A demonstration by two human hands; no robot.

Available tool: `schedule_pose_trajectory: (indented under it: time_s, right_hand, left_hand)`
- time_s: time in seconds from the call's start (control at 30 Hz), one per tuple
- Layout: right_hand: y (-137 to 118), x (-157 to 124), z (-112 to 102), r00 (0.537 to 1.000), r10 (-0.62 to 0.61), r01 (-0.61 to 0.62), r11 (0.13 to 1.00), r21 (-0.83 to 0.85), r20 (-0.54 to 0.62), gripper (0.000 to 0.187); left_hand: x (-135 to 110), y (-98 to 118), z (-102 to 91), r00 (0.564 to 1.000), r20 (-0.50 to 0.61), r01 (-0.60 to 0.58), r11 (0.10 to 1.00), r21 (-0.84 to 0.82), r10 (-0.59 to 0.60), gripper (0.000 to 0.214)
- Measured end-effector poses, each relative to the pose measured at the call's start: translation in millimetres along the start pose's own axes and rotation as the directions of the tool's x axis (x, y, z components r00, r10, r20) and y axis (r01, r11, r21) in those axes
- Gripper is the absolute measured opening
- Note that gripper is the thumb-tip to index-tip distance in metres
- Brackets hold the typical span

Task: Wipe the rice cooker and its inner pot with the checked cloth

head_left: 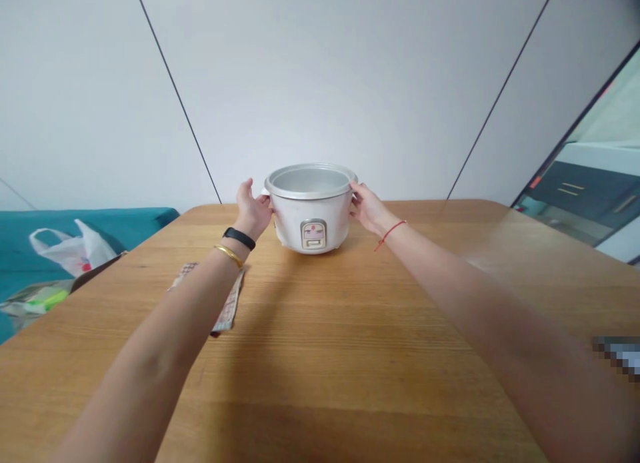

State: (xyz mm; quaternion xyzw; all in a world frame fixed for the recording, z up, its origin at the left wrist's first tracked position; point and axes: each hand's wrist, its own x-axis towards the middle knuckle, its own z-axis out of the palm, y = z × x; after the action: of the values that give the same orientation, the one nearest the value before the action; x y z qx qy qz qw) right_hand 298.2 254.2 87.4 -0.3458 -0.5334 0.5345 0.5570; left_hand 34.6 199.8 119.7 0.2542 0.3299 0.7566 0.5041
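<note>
A white rice cooker [311, 218] with a metal inner pot and no lid stands at the far side of the wooden table [325, 356]. Its control panel faces me. My left hand [253, 210] grips the cooker's left side handle, fingers curled round it. My right hand [367, 206] holds the right side the same way. Both arms are stretched far forward. The left wrist wears a black band and a gold bangle; the right wrist wears a red string.
A folded patterned cloth [227, 306] lies on the table under my left forearm. A white plastic bag [73, 250] and other clutter sit on a teal surface [125, 223] at the left. A white wall stands close behind the cooker.
</note>
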Motion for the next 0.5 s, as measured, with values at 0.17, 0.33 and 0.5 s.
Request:
schedule_pose_trajectory:
  time_s: [0.17,0.33,0.5]
  right_hand:
    - [-13,-7,-46,0.997,-0.016,0.014,1.000,-0.028,-0.074,0.062]
    - [-12,-14,-66,0.992,-0.009,0.003,0.999,-0.044,-0.127,0.061]
    - [-9,-11,-73,0.985,-0.015,-0.005,0.994,-0.112,-0.172,0.054]
  left_hand:
    - [1,-44,35.8,0.999,0.034,0.037,0.998,-0.053,-0.036,0.039]
    - [5,-68,47.4,0.996,0.035,0.080,0.995,-0.053,-0.078,0.027]
    - [9,-81,45.9,0.996,0.079,0.042,0.997,0.070,-0.048,0.041]
